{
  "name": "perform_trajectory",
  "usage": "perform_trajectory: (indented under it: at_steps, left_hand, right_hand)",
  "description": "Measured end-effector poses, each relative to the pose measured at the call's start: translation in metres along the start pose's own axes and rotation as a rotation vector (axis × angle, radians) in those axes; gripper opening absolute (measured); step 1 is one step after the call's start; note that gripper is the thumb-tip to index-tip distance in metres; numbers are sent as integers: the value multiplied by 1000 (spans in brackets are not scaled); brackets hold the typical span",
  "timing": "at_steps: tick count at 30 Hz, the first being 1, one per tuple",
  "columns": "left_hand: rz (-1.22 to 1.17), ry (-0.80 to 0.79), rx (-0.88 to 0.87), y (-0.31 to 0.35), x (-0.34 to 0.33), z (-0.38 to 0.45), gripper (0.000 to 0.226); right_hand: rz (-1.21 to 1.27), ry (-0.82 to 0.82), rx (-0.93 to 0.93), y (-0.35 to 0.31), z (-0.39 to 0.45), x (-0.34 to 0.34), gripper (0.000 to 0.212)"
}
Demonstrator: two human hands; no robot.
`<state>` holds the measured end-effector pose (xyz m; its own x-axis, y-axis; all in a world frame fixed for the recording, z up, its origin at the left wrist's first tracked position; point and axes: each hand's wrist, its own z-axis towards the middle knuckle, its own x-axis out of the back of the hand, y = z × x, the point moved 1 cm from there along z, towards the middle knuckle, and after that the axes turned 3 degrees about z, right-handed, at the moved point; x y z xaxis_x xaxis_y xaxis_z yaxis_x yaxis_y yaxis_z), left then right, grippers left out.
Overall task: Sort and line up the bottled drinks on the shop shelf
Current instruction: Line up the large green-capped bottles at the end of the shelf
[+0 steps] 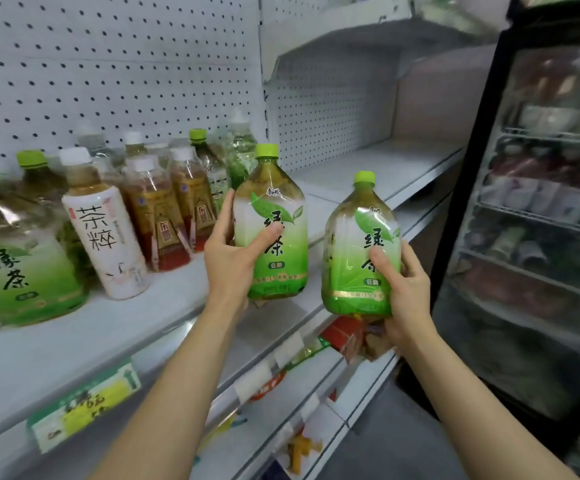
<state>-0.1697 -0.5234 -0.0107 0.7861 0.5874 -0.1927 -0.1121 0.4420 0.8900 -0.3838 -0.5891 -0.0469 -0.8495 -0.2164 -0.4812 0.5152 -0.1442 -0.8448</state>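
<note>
Each of the hands grips a green tea bottle: the left hand holds one above the shelf front edge, the right hand another just off it.

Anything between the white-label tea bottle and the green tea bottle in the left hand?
Head view: brown tea bottles stand between the white-label bottle and the left hand's green tea bottle.
</note>
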Motion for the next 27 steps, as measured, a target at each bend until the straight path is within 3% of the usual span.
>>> perform_trajectory:
  at_steps: [8,14,18,24,27]
  left_hand:
    - [-1,66,-20,-26,-78,33,103]
    - [13,104,-45,-48,-103,79,98]
    - [22,118,-20,-60,-115,112,101]
    - [58,154,30,-85,-130,146,76]
    - [94,195,48,-97,-140,160,93]
  right_hand:
    - [-2,-82,-41,-19,94,51,58]
    - [32,-154,-47,-8,157,62,48]
    - [49,-179,-59,0,196,57,53]
    - [74,-243,-78,8,252,45,55]
    - [81,-288,-77,13,282,41,57]
